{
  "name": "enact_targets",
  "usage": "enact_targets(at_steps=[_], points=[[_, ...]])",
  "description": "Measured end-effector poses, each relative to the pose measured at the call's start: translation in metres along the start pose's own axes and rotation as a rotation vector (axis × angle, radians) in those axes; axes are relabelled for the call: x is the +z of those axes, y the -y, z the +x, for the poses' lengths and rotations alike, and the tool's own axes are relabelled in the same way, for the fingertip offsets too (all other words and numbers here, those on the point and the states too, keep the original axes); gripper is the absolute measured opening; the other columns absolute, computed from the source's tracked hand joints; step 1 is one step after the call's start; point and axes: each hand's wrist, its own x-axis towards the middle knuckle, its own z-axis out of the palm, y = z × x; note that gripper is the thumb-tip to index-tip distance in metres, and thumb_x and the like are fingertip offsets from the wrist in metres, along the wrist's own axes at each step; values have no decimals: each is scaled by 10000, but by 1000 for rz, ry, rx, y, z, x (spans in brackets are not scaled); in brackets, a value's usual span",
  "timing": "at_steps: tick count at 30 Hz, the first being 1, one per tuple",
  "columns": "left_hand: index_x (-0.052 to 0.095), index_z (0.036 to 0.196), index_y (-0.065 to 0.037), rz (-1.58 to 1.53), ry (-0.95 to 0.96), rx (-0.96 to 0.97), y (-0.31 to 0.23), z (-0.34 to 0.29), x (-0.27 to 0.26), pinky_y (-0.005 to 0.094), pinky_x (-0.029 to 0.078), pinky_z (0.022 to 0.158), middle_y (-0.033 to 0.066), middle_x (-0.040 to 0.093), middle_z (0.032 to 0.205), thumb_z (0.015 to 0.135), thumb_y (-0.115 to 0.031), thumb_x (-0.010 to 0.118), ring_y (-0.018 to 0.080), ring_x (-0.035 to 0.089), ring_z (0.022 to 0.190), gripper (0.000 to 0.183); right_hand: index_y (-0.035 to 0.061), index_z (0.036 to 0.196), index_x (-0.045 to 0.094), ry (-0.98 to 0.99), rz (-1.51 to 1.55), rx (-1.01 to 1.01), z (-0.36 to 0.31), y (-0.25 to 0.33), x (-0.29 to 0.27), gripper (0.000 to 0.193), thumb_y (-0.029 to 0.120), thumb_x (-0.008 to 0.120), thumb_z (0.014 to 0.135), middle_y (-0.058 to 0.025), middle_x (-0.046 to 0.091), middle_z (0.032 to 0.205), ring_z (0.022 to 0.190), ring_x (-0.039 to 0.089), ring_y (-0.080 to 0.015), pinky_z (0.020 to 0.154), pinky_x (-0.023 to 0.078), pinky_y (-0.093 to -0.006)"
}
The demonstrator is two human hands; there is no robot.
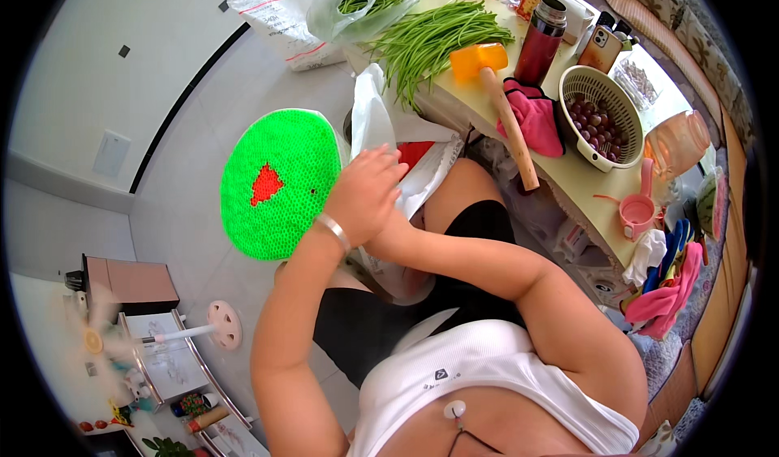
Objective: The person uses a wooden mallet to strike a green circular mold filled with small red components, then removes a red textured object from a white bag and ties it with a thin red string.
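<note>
— Forearms crossed low over the lap: what did each hand have?

— Left hand, a bracelet at its wrist, lay clenched on a white plastic bag at centre. Right hand was hidden beneath it; its grip could not be told.

— And the beans?

— Long green beans lay heaped at 12 o'clock on the surface, none in hand; that pile looked untouched. A wooden mallet lay beside them, a basket of grapes at 2 o'clock, a green round mat at 9 o'clock.
</note>
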Motion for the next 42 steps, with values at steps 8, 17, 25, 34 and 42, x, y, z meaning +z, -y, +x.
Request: enact_targets(at_steps=[8,17,25,34,42], points=[[580,1313,-52,836,711,109,44,47,68,513,172,1180,139,516,1399,868,-197,572,282,340,1413,468,-142,1221,469,170,-22,-61,-38,69,-28,566,74,628,722,-277,561,1254,794,671,-327,677,556,-396],[766,987,-163,910,853,-70,58,57,76,443,325,1040,40,712,1047,880,-211,579,219,609,1069,221,2,1211,563,212,623,50,-63,54,-51,480,413,549,963,-233,651,1060,918,653,-393,821,515,-451],[763,869,-144,893,731,11,62,4,58,409,343,1001,23,691,915,854,-153,566,194,601,989,199,-5,902,675,183,217,499,-16,-66,-55,187,110,548,826,-241,676,924,907,645,-414,800,523,-464],[741,855,-64,785,542,-51,25,-33,40,367,418,964,80,661,928,833,-106,564,257,592,981,183,-65,1030,646,-147,-482,413,16,-164,-62,324,21,650,718,-240,541,1205,1127,564,-396,953,504,-430],[720,731,-112,1012,552,54,4,-73,23,370,461,901,87,595,852,768,-173,578,244,569,867,159,-26,950,674,7,-308,781,51,-171,-72,216,47,612,755,-178,657,1005,979,656,-364,876,540,-390]])
